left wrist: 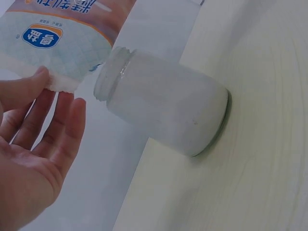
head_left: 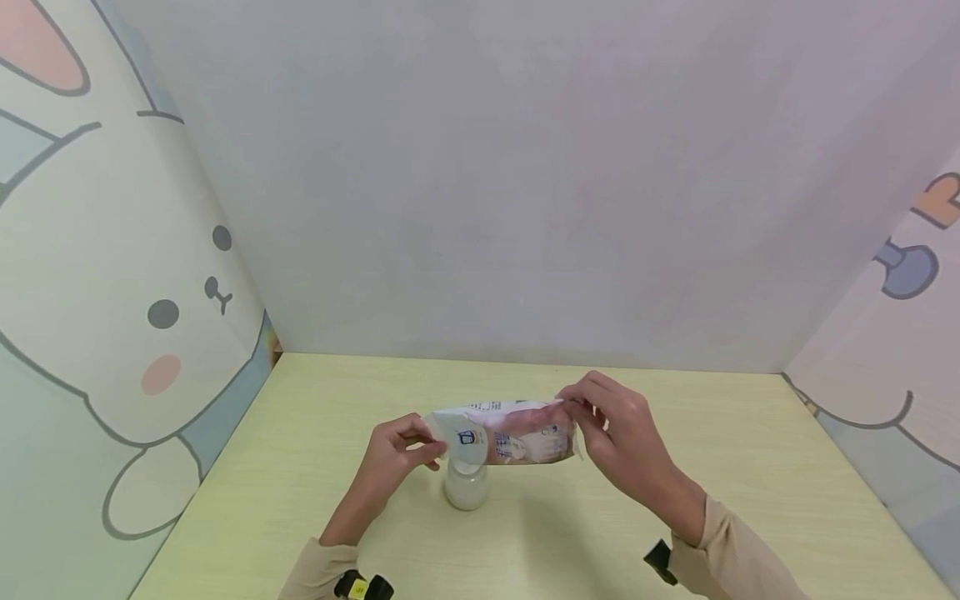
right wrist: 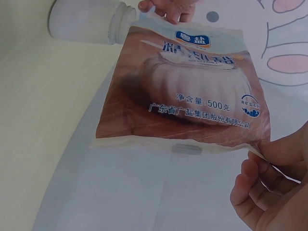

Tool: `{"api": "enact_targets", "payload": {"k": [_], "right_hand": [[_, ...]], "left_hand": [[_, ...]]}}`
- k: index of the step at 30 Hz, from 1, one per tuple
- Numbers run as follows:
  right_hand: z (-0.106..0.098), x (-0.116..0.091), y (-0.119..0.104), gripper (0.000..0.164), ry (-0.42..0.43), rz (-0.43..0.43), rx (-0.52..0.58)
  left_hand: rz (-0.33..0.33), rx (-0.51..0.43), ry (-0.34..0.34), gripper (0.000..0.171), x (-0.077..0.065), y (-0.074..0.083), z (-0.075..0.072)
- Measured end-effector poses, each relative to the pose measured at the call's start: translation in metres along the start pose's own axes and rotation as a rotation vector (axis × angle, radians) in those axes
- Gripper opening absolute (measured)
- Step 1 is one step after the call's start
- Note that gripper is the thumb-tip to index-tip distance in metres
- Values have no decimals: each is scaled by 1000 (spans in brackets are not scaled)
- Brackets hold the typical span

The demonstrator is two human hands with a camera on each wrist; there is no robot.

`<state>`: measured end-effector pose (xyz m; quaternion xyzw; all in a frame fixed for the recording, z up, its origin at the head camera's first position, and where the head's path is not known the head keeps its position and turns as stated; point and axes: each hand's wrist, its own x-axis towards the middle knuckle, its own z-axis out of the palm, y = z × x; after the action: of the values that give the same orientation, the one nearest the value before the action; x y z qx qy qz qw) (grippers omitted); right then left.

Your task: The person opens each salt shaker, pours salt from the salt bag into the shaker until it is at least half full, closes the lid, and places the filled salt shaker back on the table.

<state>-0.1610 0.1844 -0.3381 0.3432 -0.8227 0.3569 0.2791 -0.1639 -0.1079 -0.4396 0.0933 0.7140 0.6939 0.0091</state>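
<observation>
A brown, white and pale blue salt bag point(head_left: 528, 435), printed with Chinese characters and "500", is stretched between both hands above the table. My left hand point(head_left: 390, 458) pinches its pale blue end between thumb and fingers. At the opposite end, my right hand point(head_left: 622, 429) pinches a corner, clearly seen in the right wrist view beside the bag's printed face point(right wrist: 187, 91). Below the bag's left end, a whitish jar point(left wrist: 163, 103) without a lid stands upright on the table. In the head view the bag partly covers the jar's mouth.
The pale yellow-green table point(head_left: 712, 467) reaches back to a plain grey-white wall point(head_left: 525, 183). A rabbit-patterned panel point(head_left: 90, 275) borders its left side, and another printed panel point(head_left: 892, 358) borders the right.
</observation>
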Motion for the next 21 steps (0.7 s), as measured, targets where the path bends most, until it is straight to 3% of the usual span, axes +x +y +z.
{"api": "enact_targets", "payload": {"k": [7, 21], "right_hand": [[1, 0, 0, 31, 37, -36, 12], [1, 0, 0, 32, 31, -18, 5]], "left_hand": [[-3, -5, 2, 12, -1, 2, 0], [-7, -1, 1, 11, 0, 2, 0]]}}
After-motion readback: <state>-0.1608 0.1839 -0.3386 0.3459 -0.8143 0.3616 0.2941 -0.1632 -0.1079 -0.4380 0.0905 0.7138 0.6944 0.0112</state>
